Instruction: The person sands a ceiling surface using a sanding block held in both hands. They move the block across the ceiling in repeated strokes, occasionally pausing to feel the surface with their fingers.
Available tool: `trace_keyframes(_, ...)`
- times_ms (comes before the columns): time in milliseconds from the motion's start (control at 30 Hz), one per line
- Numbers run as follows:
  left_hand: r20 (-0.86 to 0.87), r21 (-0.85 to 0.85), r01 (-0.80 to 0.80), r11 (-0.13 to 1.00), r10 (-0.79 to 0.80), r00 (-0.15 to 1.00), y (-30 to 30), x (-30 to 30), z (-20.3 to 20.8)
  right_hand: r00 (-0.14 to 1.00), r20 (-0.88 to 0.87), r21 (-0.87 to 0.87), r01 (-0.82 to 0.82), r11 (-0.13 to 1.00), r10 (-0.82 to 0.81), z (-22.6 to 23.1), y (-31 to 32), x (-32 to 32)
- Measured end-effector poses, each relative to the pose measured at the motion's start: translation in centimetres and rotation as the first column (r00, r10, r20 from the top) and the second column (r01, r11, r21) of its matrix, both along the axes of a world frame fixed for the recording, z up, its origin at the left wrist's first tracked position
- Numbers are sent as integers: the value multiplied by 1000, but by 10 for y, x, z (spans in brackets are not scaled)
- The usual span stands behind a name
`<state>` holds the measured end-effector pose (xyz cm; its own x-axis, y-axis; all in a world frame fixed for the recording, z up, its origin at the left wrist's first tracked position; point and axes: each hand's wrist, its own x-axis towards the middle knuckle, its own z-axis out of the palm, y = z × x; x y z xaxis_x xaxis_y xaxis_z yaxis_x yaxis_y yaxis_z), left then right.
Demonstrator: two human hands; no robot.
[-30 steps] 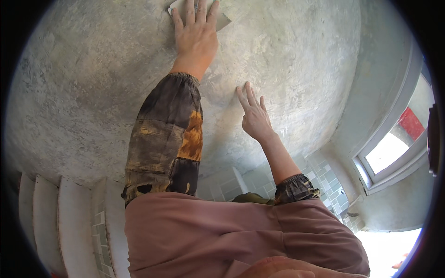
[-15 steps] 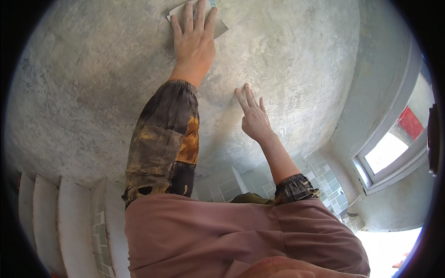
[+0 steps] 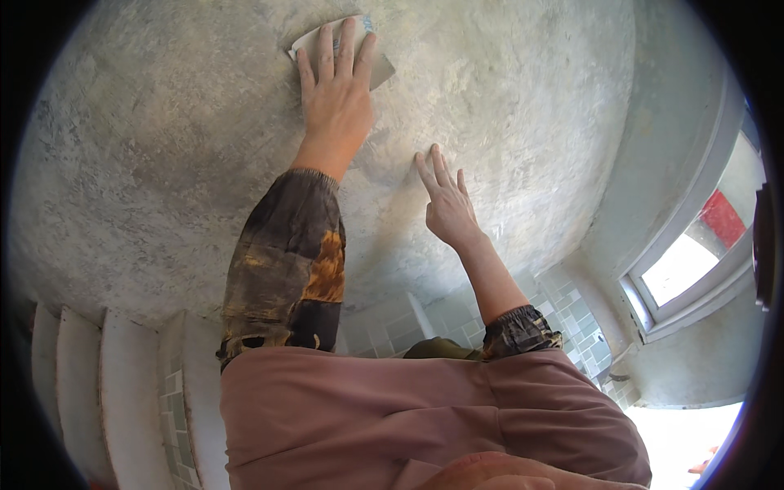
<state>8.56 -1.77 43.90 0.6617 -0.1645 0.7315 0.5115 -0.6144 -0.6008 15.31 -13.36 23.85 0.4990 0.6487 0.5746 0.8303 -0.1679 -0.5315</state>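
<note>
My left hand (image 3: 336,106) presses a folded piece of sandpaper (image 3: 381,73) against the rough, mottled grey wall (image 3: 188,147). Its fingers lie stretched over the sheet, which shows a pale back with blue print and a darker grey corner. Lower and to the right, my right hand (image 3: 452,214) rests its fingertips on the same wall. That hand holds nothing, its fingers extended and apart. Patterned dark sleeves cover the left forearm and the right arm near the elbow.
At the right, a window (image 3: 686,261) is set in a side wall. Small pale green tiles (image 3: 580,318) run along the wall's lower part. White upright partitions (image 3: 131,392) stand at the lower left. Bright light comes through an opening (image 3: 682,441) at the lower right.
My left hand has slid down the wall and slightly left, with the sandpaper under it. The right hand stays in nearly the same spot.
</note>
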Motion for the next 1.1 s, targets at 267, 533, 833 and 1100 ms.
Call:
trace_keyframes(267, 49, 82, 99, 992, -103, 993, -9, 21, 20, 1000, 13, -5, 13, 1000, -13, 1, 0, 0)
trace_keyframes(533, -27, -9, -22, 1000, 22, 999, -1, 6, 4, 1000, 15, -22, 3, 1000, -3, 1, -1, 0)
trace_keyframes(833, 53, 93, 153, 984, -158, 986, -10, 22, 18, 1000, 1, -15, 9, 1000, -9, 2, 0, -1)
trace_keyframes(1100, 24, 29, 167, 985, -168, 985, -13, 8, 12, 1000, 0, -33, 6, 999, -6, 2, 0, -1)
